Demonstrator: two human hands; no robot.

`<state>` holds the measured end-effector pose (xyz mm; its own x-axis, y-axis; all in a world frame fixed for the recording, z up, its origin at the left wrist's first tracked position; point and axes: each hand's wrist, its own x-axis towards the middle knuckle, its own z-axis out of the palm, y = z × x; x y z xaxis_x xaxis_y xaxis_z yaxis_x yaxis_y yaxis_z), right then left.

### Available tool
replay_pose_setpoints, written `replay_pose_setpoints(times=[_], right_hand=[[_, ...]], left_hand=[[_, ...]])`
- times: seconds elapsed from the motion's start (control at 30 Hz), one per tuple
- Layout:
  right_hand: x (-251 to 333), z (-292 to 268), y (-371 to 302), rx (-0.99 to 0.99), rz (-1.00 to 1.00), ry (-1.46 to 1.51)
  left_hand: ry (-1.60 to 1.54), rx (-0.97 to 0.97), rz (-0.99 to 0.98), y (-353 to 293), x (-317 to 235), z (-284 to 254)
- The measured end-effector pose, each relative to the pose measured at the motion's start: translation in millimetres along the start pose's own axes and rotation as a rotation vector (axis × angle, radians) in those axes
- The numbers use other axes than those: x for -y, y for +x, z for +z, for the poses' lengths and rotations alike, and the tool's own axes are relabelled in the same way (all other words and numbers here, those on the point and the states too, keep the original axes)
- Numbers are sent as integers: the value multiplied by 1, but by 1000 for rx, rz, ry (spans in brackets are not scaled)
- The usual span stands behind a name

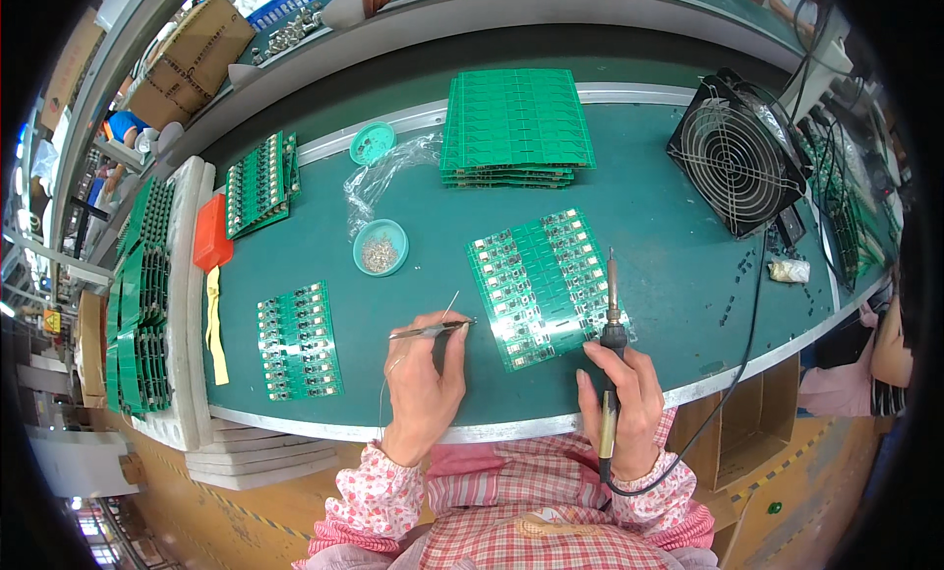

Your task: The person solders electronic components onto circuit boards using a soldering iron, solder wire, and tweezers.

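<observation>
My left hand (425, 383) is closed around a pair of tweezers (431, 329), whose tips point right and hover near the left edge of a green circuit board panel (536, 285). A thin solder wire (452, 302) also runs through that hand. Whether the tweezers grip a tiny part is too small to tell. In my right hand (627, 398) is a soldering iron (613, 339), its tip pointing away over the panel's right side. Rows of white and dark components cover the panel. Left of my left hand lies a smaller populated board (298, 342).
Bare boards (516, 122) are stacked at the back. A teal dish (381, 247) holds small parts; another dish (373, 143) sits behind it near crumpled clear plastic (379, 186). A black fan (737, 157) stands right, with the iron's cord (752, 324) nearby. Boards fill a foam tray (187, 373) left.
</observation>
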<state>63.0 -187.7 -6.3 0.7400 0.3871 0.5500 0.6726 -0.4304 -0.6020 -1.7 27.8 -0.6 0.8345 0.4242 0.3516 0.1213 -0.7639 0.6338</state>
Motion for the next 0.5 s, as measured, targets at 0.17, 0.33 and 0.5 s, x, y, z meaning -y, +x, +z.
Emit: replay_pose_setpoints(times=[0.17,0.33,0.5], right_hand=[[0,-1,0,-21,-3,-10],[-1,3,-2,-72,4,22],[-1,2,-1,-76,11,27]], left_hand=[[-17,18,11,-2,-5,-3],[-155,71,15,-15,-20,-6],[-192,133,50,-27,-26,2]])
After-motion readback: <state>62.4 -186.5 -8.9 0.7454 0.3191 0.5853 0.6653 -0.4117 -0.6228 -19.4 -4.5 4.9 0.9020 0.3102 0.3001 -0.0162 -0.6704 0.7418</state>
